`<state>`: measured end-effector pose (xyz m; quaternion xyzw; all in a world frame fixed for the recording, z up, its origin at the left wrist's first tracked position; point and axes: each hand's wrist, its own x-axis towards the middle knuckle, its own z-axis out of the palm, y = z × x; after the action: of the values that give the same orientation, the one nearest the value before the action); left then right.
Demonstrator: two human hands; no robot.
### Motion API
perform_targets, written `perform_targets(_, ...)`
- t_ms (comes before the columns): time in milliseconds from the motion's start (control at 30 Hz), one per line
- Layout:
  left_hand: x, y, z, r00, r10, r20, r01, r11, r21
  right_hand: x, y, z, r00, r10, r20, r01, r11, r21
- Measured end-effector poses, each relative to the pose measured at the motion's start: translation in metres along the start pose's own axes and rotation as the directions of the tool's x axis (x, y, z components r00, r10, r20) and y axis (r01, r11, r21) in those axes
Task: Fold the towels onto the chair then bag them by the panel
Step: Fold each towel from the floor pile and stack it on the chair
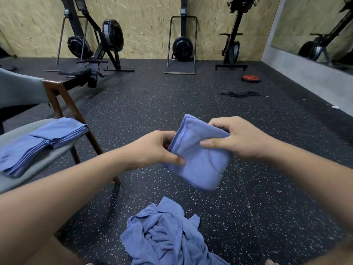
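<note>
At the far left stood a chair (54, 96) with a wooden frame and a grey seat. Two folded blue towels (57, 131) lay on the seat side by side, their edges touching, one nearer the camera and one nearer the seat's front corner.

Right of the chair, over the speckled dark floor (133, 104), the left hand (152, 148) held the left edge of a folded blue towel (200, 165), thumb pressed on the front face and fingers curled behind the stitched hem. The towel hung in the air between both hands, clear of the chair and the floor. Directly below it, near the bottom of the view, a crumpled heap of unfolded blue towels (166, 236) lay on the floor.

The right hand (240, 138) gripped the towel's upper right corner, thumb laid across the front and fingers hooked over the top edge.

Farther right and well back, a red weight plate (250, 78) and a coil of black rope (240, 94) lay on the floor. Rowing machines (107, 41) stood along the chipboard wall (149, 25) behind.
</note>
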<state>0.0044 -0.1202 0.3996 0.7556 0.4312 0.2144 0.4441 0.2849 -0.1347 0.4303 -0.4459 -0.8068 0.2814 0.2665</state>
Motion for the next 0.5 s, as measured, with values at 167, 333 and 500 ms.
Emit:
perform_targets(167,0.001,-0.014,-0.022,0.997,-0.063,0.033,0.066,0.995,-0.078,-0.001,0.000,-0.011,0.994,0.061,-0.092,-0.064,0.997,-0.034)
perform_targets(333,0.002,-0.017,-0.020,0.962,0.017,-0.273,0.039,0.979,0.201,0.001,-0.005,-0.004,0.985,0.136,-0.105,-0.139,0.990,-0.023)
perform_targets(500,-0.005,0.013,0.012,0.905,0.279,-0.322,-0.150,0.916,0.372,0.005,-0.001,0.007,0.950,0.286,-0.128,-0.274,0.956,0.106)
